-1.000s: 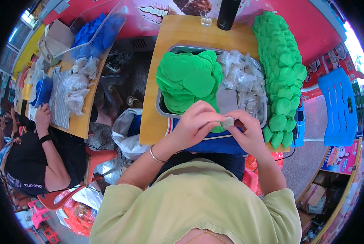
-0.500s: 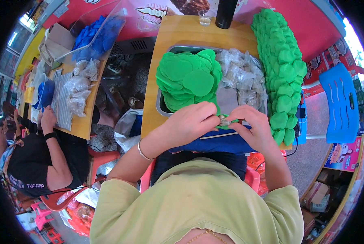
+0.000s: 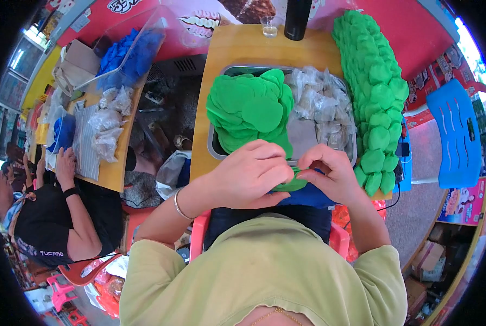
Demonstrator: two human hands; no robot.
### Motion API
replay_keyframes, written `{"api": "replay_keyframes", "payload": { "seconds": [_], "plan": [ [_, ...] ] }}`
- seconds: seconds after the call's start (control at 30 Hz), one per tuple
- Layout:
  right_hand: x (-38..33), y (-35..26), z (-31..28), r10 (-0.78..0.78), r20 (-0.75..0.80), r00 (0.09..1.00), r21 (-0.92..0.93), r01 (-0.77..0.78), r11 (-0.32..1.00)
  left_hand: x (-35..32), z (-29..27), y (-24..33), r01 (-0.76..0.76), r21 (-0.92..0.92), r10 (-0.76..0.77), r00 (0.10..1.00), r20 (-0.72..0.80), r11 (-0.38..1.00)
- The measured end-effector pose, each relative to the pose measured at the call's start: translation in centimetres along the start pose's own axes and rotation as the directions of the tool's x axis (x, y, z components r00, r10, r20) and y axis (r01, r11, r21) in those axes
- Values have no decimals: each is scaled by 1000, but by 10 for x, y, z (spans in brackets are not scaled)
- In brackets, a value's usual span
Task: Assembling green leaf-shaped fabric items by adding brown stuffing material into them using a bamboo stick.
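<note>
My left hand (image 3: 260, 173) and my right hand (image 3: 331, 173) meet at the near edge of a metal tray (image 3: 217, 148). Between them, both sets of fingers pinch a soft green piece (image 3: 291, 186), partly covered by the left hand. Whatever lies inside its fold is hidden. A tall stack of flat, rounded green sheets (image 3: 262, 117) fills the tray's left side. On its right side lie small clear plastic bags (image 3: 322, 98) with greyish-brown contents. Blue cloth (image 3: 311, 198) shows below my hands.
Rows of cupped green pieces (image 3: 377, 103) line the table's right edge. A dark bottle (image 3: 298, 20) and a clear cup (image 3: 269, 27) stand at the back. Leftward, another person (image 3: 72, 223) sits at a second table (image 3: 110, 176). A blue chair (image 3: 453, 136) stands to the right.
The green piece is now folded closer between my fingers, and the pale brownish bit seen in it is covered. My left hand has shifted slightly down, hiding the thin stick.
</note>
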State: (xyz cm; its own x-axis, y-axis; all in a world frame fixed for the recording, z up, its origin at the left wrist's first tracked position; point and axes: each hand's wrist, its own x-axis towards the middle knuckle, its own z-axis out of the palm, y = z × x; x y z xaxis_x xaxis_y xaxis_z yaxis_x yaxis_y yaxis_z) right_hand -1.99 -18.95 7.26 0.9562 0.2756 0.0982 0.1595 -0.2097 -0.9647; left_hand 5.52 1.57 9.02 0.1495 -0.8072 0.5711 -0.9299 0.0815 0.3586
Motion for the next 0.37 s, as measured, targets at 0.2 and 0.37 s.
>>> {"api": "replay_keyframes", "payload": {
  "seconds": [0.2,0.37],
  "plan": [
    [8,-7,1,-127,-122,984,-78,118,990,4,-4,7,113,145,-120,992,39,983],
    [9,-13,-2,-320,-118,940,-216,290,932,1,-2,1,195,-219,-222,969,-106,956]
  ]
}}
